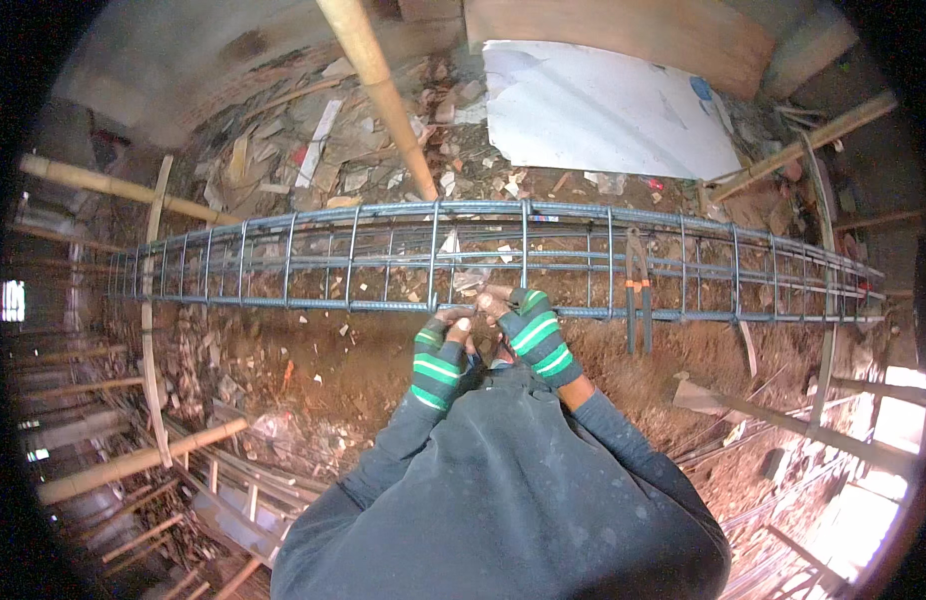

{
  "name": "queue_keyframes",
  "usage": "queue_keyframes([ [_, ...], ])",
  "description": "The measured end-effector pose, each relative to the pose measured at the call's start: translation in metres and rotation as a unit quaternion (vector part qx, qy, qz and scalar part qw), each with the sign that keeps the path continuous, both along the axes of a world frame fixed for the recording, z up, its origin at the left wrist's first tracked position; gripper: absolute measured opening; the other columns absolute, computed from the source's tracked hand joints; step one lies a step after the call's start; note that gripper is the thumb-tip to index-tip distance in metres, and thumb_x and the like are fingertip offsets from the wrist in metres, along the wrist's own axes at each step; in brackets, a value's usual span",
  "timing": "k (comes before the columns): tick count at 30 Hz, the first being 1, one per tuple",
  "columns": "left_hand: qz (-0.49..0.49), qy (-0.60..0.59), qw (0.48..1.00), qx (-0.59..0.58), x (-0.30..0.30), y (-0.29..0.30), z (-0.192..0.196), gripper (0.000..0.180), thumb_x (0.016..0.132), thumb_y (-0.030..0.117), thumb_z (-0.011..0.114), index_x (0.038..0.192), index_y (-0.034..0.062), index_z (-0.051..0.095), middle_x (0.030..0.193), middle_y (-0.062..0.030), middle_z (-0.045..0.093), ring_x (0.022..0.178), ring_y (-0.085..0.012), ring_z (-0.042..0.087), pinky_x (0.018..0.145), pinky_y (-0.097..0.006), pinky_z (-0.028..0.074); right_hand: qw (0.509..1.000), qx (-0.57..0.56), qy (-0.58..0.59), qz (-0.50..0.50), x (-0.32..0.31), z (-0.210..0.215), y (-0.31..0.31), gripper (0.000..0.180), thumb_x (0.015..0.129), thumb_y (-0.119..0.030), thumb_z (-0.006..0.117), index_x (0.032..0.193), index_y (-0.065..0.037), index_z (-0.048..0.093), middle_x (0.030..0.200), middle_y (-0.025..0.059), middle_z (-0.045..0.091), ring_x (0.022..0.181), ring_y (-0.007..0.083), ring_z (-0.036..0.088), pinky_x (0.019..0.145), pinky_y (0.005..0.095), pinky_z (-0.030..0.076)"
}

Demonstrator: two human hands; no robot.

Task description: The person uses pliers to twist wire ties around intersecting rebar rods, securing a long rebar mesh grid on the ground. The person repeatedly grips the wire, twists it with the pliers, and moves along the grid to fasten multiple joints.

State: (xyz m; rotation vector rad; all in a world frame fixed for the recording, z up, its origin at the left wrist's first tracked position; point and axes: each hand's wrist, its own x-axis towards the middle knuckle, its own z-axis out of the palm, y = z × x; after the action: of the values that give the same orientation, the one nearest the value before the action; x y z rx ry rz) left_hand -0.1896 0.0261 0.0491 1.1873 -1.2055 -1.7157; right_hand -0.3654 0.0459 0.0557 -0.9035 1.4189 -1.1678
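Cage runs crosswise just beyond my fingertips, pincers off to my right

On the left, the steel-bar cage [525, 250] tapers away in my view past an upright wooden strip [151, 350]; its long axis runs from side to side, square to the way I face. Coming inward along its near edge, I reach my left hand [441, 350], in a striped fingerless glove, set just on my side of the near lengthwise bar. Its thumb and fingers are curled together, but I cannot tell whether they pinch anything. Close beside it to the right, my right hand [533, 335] angles inward, its fingertips drawn in toward the left ones and a little farther from me, at the near bar. It too has bent fingers, and whatever might be between them is hidden. So the cage lies straight ahead of both grips, about equally near to each. Farther right, the orange-handled pincers [631, 288] lie across the near bars, head away from me, their length crossing the cage's; my right hand is the nearer one to them. Beyond, the cage narrows toward another wooden strip [825, 340] at the far right
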Motion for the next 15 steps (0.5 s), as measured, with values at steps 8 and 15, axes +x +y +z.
queue_keyframes([
  [8,0.111,-0.148,0.98,-0.072,0.076,-0.022,-0.034,0.022,0.1,0.015,0.065,0.113,-0.0007,0.071,0.078,0.0001,0.062,0.064,-0.0074,0.054,0.058,-0.027,0.045,0.992,0.013,0.081,0.097,0.007,0.011,-0.021,0.034,0.095,-0.022,0.073,0.12,0.0,0.074,0.101,0.0134,0.078,0.089,0.0156,0.069,0.079,0.0311,0.054],
  [15,0.103,-0.268,0.941,-0.181,0.08,-0.039,-0.05,0.017,0.095,0.012,0.067,0.103,-0.0001,0.074,0.079,-0.0112,0.07,0.067,-0.0203,0.064,0.064,-0.036,0.051,0.981,-0.051,0.151,0.111,0.008,-0.006,-0.045,0.032,0.098,-0.022,0.071,0.12,0.0,0.073,0.098,0.0123,0.077,0.086,0.0147,0.067,0.075,0.033,0.054],
])
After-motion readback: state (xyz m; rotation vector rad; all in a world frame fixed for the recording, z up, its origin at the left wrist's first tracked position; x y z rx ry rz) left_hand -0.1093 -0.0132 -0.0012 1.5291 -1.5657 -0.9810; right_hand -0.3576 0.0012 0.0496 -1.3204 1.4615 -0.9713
